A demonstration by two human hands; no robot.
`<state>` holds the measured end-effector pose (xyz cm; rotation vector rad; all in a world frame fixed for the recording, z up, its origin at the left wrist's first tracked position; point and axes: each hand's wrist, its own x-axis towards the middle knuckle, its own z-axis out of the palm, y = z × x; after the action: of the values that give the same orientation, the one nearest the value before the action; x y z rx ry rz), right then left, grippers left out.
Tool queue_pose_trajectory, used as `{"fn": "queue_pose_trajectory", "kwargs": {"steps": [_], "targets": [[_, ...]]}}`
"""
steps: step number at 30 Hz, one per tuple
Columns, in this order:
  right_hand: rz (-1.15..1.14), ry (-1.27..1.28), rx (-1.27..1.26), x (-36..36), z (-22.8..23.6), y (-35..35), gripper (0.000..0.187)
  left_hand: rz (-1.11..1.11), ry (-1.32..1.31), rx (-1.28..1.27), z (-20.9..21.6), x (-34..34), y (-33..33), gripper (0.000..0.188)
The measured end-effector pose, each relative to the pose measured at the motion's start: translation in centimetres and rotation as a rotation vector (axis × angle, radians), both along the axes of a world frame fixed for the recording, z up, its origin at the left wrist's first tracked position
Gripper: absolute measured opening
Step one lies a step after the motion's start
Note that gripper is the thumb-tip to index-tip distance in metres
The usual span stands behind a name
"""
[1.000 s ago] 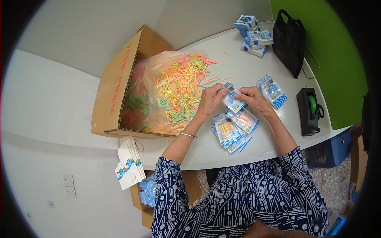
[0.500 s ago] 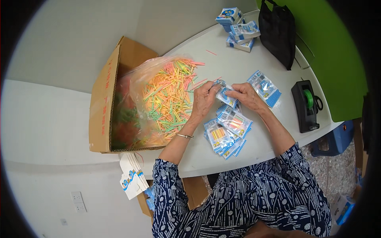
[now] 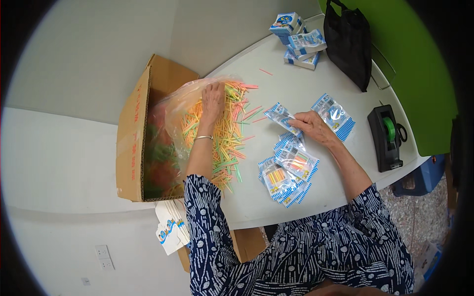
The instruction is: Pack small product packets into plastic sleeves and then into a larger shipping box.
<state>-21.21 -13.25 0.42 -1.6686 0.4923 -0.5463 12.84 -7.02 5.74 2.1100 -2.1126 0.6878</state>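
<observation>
Near the fingers of the right hand [image 3: 314, 128], pinched on one packet [image 3: 279, 114], lies a packet pile [image 3: 296, 165], two visibly filled; beneath the left hand [image 3: 213, 102], grip indiscernible to me, many loose sticks [image 3: 226, 135] left.

My left forearm [image 3: 199, 159] points forward, left grip [image 3: 213, 102] palm down; my right grip [image 3: 314, 128] pinches, right forearm [image 3: 351, 170] slanting inward.

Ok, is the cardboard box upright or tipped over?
Tipped: the cardboard box lies on its side, its open mouth facing right, coloured sticks spread from it onto the table.
</observation>
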Motion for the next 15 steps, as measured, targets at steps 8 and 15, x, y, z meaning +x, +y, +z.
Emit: {"fn": "queue_pose_trajectory", "kwargs": {"steps": [8, 15], "targets": [[-0.001, 0.043, -0.012, -0.3, -0.1, -0.1, 0.040, -0.159, -0.269, 0.185, -0.2, 1.2, -2.5, 0.039], [-0.001, 0.061, 0.008, -0.4, 0.4, -0.1, 0.040, -0.163, -0.439, 0.185, -1.3, 1.0, -2.5, 0.039]]}}
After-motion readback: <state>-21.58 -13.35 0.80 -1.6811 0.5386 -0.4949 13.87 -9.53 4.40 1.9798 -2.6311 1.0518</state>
